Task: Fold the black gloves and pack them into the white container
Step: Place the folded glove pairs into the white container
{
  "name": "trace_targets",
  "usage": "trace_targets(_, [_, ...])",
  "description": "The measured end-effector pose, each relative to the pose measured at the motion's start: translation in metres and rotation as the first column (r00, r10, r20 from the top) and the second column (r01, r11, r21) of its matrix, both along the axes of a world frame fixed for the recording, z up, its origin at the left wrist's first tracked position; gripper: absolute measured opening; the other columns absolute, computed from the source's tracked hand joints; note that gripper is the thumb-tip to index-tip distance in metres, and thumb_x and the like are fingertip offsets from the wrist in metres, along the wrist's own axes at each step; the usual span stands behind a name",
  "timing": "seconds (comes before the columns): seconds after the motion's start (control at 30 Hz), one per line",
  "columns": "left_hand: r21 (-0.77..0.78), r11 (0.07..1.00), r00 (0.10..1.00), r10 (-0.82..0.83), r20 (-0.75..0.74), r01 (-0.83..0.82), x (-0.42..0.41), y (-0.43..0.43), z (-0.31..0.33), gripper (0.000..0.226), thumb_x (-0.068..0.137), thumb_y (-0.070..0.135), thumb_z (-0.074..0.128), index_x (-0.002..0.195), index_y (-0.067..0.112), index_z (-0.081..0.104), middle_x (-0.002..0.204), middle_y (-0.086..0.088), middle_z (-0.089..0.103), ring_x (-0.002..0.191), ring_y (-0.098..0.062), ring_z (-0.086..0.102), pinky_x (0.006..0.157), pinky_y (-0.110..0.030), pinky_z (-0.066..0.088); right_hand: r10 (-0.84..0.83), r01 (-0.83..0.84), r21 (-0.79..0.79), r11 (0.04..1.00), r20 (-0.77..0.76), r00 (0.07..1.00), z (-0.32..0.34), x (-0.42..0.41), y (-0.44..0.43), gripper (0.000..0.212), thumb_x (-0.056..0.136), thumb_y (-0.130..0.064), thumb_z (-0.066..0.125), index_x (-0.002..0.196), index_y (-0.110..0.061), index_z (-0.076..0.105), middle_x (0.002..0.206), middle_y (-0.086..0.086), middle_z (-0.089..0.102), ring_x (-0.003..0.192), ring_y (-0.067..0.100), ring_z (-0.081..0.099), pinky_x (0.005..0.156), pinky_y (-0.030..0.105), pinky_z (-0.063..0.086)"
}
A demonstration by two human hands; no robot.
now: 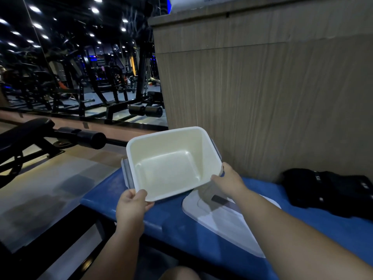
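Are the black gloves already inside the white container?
No, the white container is empty, and the black gloves lie off to its right on the blue bench.

**Both hands grip the container**

The left hand (132, 205) holds the container (167, 146) at its 7 o'clock corner, with the thumb over the rim and the fingers curled beneath. Its bare forearm comes up from 6 o'clock in the view and points toward 12. The right hand (229, 179) holds the 4 o'clock corner, thumb on the rim, with the fingers round the outer wall and their tips hidden. Its bare forearm enters from 5 o'clock and runs toward 10. The hands are well apart, the right one farther forward.
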State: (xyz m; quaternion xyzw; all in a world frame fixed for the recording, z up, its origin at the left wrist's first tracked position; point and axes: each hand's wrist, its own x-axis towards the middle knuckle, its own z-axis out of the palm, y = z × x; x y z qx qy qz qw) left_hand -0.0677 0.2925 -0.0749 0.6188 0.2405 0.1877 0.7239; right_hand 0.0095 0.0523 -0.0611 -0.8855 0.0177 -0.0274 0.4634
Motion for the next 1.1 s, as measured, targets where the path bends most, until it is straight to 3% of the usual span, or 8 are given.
trace_targets(0.07, [0.008, 1.0, 1.0, -0.025, 0.018, 0.025, -0.003, -0.005, 0.002, 0.01, 0.092, 0.005, 0.052, 0.082, 0.004, 0.049, 0.089, -0.022, 0.064, 0.079, -0.029, 0.066, 0.079, -0.034, 0.054, -0.043, 0.041, 0.052, 0.998, 0.039, 0.998, 0.003, -0.004, -0.007, 0.006, 0.091, -0.021, 0.054, 0.09, -0.02, 0.049, 0.088, -0.002, 0.057, 0.076, 0.014, 0.053, 0.056, 0.025, 0.036])
trace_targets(0.13, [0.008, 0.998, 0.997, -0.07, 0.035, 0.069, -0.006, -0.013, 0.005, 0.007, 0.092, 0.004, 0.052, 0.086, 0.003, 0.05, 0.091, -0.022, 0.066, 0.082, -0.028, 0.067, 0.078, -0.032, 0.055, -0.112, 0.108, 0.052, 0.993, 0.067, 0.991, 0.005, -0.008, -0.018, 0.022, 0.094, -0.02, 0.052, 0.076, -0.023, 0.039, 0.075, -0.005, 0.048, 0.068, 0.015, 0.048, 0.052, 0.026, 0.032])
trace_targets(0.23, [0.022, 0.987, 0.984, -0.162, 0.069, 0.161, -0.01, -0.029, 0.005, 0.008, 0.093, 0.001, 0.051, 0.085, 0.003, 0.049, 0.089, -0.02, 0.065, 0.077, -0.023, 0.067, 0.071, -0.028, 0.055, -0.226, 0.219, 0.082, 0.972, 0.079, 0.971, 0.005, -0.017, -0.043, 0.004, 0.093, -0.017, 0.05, 0.095, -0.016, 0.047, 0.088, 0.001, 0.058, 0.077, 0.023, 0.057, 0.053, 0.028, 0.036])
trace_targets(0.53, [0.036, 0.921, 0.921, -0.389, 0.017, 0.388, -0.005, -0.079, -0.031, 0.003, 0.094, 0.001, 0.053, 0.094, -0.001, 0.051, 0.097, -0.019, 0.068, 0.085, -0.025, 0.07, 0.073, -0.029, 0.056, -0.312, 0.308, 0.088, 0.947, 0.039, 0.949, -0.024, -0.06, -0.12, 0.018, 0.093, -0.006, 0.044, 0.108, -0.016, 0.043, 0.084, 0.004, 0.056, 0.07, 0.018, 0.052, 0.053, 0.03, 0.038])
trace_targets(0.63, [0.108, 0.916, 0.922, -0.379, -0.082, 0.386, -0.003, -0.085, -0.044, 0.013, 0.093, 0.009, 0.058, 0.09, -0.001, 0.05, 0.098, -0.021, 0.066, 0.093, -0.03, 0.068, 0.076, -0.031, 0.056, -0.312, 0.312, 0.043, 0.949, 0.008, 0.95, -0.032, -0.069, -0.129, 0.015, 0.093, -0.007, 0.041, 0.103, -0.017, 0.041, 0.085, 0.007, 0.055, 0.07, 0.02, 0.051, 0.055, 0.031, 0.039])
trace_targets(0.73, [0.235, 0.896, 0.923, -0.341, -0.181, 0.377, 0.002, -0.088, -0.059, 0.028, 0.08, 0.027, 0.065, 0.088, 0.002, 0.054, 0.09, -0.016, 0.069, 0.089, -0.032, 0.068, 0.085, -0.046, 0.056, -0.288, 0.287, -0.021, 0.958, -0.044, 0.957, -0.041, -0.074, -0.135, 0.008, 0.092, -0.009, 0.042, 0.1, -0.012, 0.04, 0.088, 0.009, 0.054, 0.071, 0.022, 0.051, 0.059, 0.033, 0.04])
trace_targets(0.97, [0.44, 0.831, 0.927, -0.217, -0.305, 0.34, 0.001, -0.094, -0.064, 0.017, 0.086, 0.028, 0.064, 0.081, 0.016, 0.054, 0.077, -0.005, 0.067, 0.078, -0.026, 0.067, 0.073, -0.036, 0.049, -0.209, 0.213, 0.002, 0.977, -0.17, 0.963, -0.047, -0.08, -0.137, 0.026, 0.09, -0.008, 0.046, 0.11, -0.021, 0.034, 0.091, 0.001, 0.053, 0.078, 0.016, 0.054, 0.057, 0.028, 0.041])
trace_targets(1.1, [0.448, 0.827, 0.927, -0.216, -0.306, 0.341, 0.007, -0.093, -0.068, 0.016, 0.085, 0.028, 0.064, 0.084, 0.015, 0.055, 0.08, -0.004, 0.068, 0.08, -0.026, 0.066, 0.074, -0.036, 0.05, -0.208, 0.228, 0.082, 0.97, -0.205, 0.956, -0.048, -0.074, -0.134, 0.037, 0.088, -0.006, 0.048, 0.117, -0.021, 0.032, 0.105, 0.006, 0.056, 0.093, 0.023, 0.057, 0.078, 0.036, 0.051])
